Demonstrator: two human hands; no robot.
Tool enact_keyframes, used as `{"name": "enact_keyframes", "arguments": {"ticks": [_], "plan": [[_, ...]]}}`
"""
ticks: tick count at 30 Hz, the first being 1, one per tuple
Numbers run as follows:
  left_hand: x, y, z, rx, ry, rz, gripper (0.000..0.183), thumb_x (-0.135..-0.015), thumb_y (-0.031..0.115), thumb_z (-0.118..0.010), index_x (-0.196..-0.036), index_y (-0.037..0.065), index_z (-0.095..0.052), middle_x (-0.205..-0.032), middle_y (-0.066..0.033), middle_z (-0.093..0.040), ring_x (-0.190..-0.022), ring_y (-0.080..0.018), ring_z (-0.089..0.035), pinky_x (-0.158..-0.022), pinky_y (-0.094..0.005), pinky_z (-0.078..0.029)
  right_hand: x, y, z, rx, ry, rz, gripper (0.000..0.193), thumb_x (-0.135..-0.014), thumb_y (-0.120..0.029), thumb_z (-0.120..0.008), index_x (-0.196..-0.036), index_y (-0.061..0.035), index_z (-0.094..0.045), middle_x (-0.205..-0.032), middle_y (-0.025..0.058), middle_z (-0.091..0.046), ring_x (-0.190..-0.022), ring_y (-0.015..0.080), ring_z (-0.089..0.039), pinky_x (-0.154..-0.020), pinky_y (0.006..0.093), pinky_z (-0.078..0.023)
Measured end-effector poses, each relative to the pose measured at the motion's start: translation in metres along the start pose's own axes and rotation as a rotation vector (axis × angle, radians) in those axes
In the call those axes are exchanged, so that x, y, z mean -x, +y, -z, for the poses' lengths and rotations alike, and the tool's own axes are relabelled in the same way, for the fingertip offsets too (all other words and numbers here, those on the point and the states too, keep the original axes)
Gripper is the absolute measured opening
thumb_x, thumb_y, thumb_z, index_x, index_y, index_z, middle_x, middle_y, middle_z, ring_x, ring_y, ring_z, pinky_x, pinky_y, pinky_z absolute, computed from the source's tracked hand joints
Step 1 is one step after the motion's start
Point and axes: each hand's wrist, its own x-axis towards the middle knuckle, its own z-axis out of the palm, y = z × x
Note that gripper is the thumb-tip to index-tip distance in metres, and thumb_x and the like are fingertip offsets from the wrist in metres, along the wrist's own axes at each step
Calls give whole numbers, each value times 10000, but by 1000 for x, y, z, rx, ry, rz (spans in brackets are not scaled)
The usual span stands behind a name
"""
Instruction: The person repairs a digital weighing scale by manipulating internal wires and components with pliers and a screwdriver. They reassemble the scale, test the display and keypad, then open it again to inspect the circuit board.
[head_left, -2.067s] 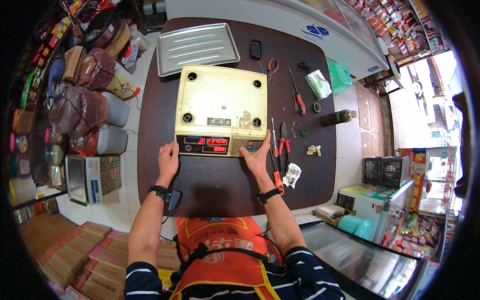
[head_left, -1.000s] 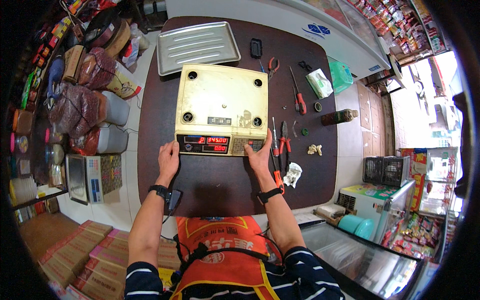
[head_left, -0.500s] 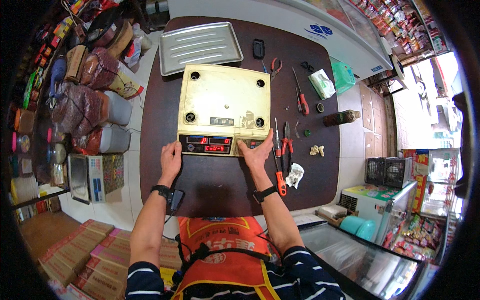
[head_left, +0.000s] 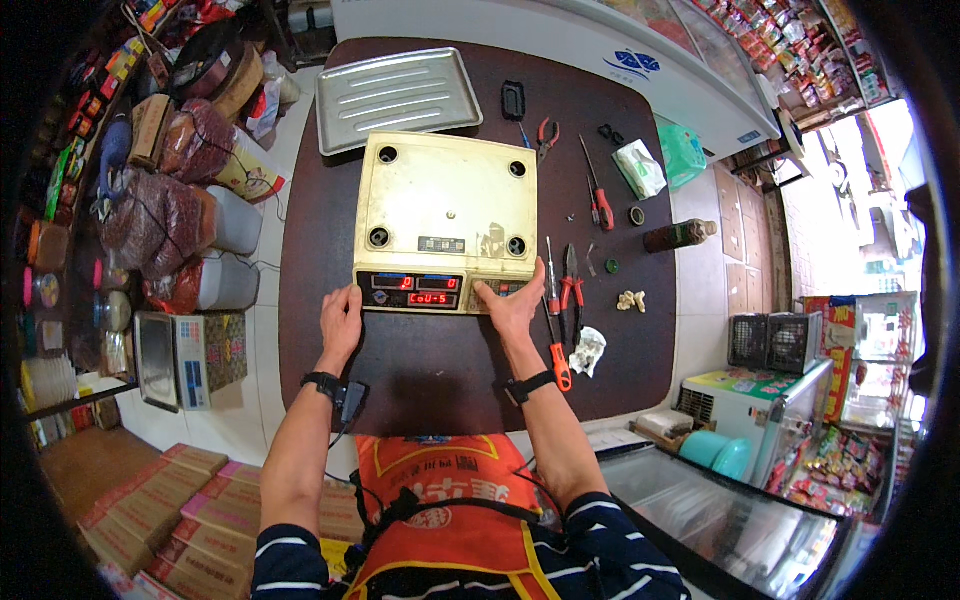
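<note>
A cream-coloured electronic weighing scale point(head_left: 445, 195) sits on the dark table without its pan; round holes show at its top corners. Its front panel point(head_left: 410, 290) is lit with red digits. My left hand point(head_left: 341, 318) grips the near left corner, fingers held together against the side. My right hand point(head_left: 515, 303) holds the near right corner, its thumb on the keypad point(head_left: 485, 292) and the fingers around the side, partly hidden. Behind the scale lies a ribbed metal pan point(head_left: 400, 95). Right of my right hand are a long screwdriver point(head_left: 561, 365) and red-handled pliers point(head_left: 572, 285).
Farther right on the table point(head_left: 440, 380) lie another screwdriver point(head_left: 603, 210), more pliers point(head_left: 546, 140), a tissue pack point(head_left: 638, 170), a dark bottle point(head_left: 682, 236) and crumpled tissue point(head_left: 588, 352). A second scale point(head_left: 190, 360) stands at the left. A white freezer point(head_left: 560, 50) borders the far edge.
</note>
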Motion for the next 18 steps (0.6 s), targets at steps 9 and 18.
{"name": "enact_keyframes", "arguments": {"ticks": [9,18], "plan": [[-1,0,-1,-15,-8,22,503,-1179,430,-534,-1285,-8,-757,-1111,-150,-730,-1089,-357,-622,-1025,-446,-495,5,-5,-1,19,21,4,1324,-718,-292,-1030,-1721,-43,-203,-1572,306,-409,-1488,475,-430,-1254,568,-386],[-2,0,0,-16,-20,34,509,-1179,435,-530,-1287,-6,-761,-1115,-143,-737,-1082,-359,-624,-1021,-455,-496,-4,22,3,-181,-57,101,1236,-803,-261,-969,-1742,-99,-181,-1604,280,-367,-1511,467,-410,-1265,595,-346]]}}
